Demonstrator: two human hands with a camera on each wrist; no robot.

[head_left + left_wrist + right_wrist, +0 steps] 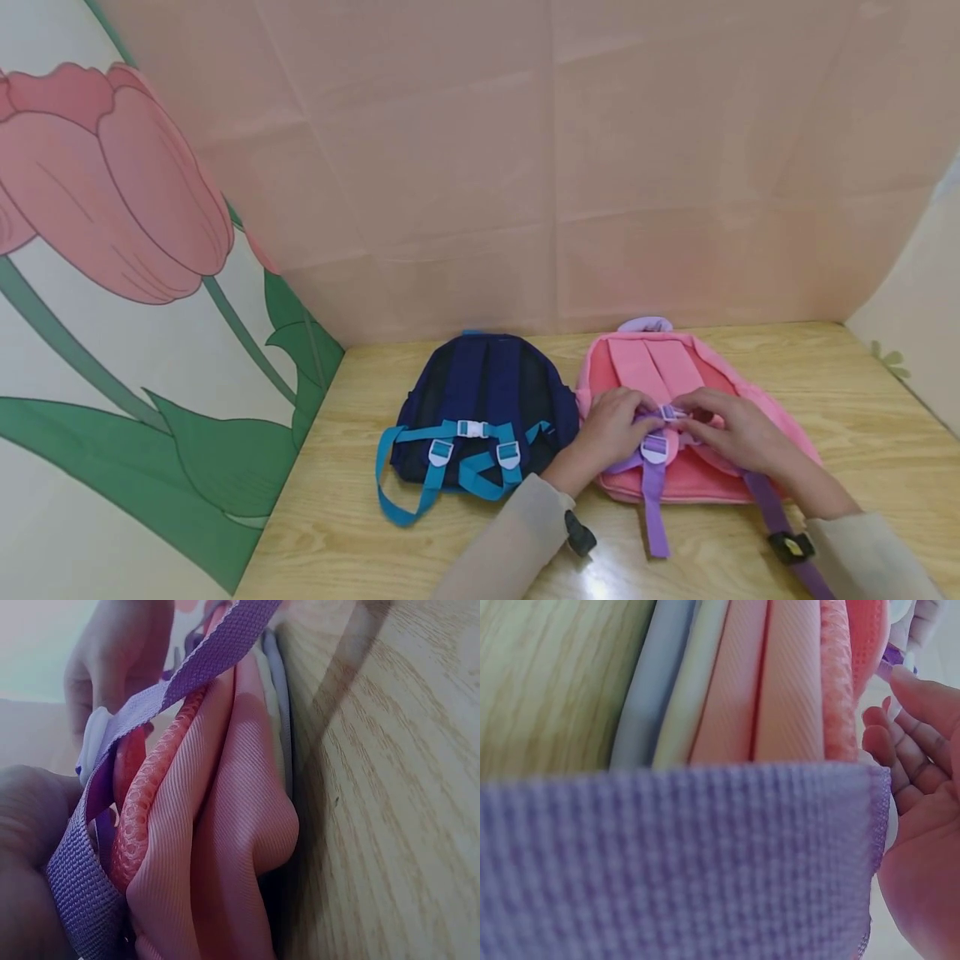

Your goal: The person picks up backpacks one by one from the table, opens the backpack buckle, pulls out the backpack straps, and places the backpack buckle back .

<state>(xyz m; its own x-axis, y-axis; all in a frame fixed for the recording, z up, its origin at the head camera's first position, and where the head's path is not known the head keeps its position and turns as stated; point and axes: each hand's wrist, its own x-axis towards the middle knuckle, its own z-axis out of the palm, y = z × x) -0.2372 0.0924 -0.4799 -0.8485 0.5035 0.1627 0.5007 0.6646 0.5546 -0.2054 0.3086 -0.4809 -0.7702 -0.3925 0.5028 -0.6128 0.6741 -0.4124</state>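
Note:
A pink backpack point(750, 408) lies back side up on the table, its shoulder straps facing me. Over its middle, my left hand point(613, 423) pinches a purple strap beside a small white buckle point(667, 412). From the other side, my right hand point(735, 429) pinches the buckle's right end between thumb and fingers. Whether its two halves are joined I cannot tell. A white strap adjuster point(654, 450) sits just below, with a purple webbing tail point(654, 512) hanging toward me. In the right wrist view, purple webbing point(675, 862) covers much of the foreground.
To the left lies a navy backpack point(465, 375) with teal straps point(405, 508) and a fastened white buckle point(472, 429). Another purple strap point(767, 500) runs under my right wrist. A pinkish sheet point(555, 167) rises behind the wooden table point(337, 467); a tulip-printed panel point(150, 192) stands left.

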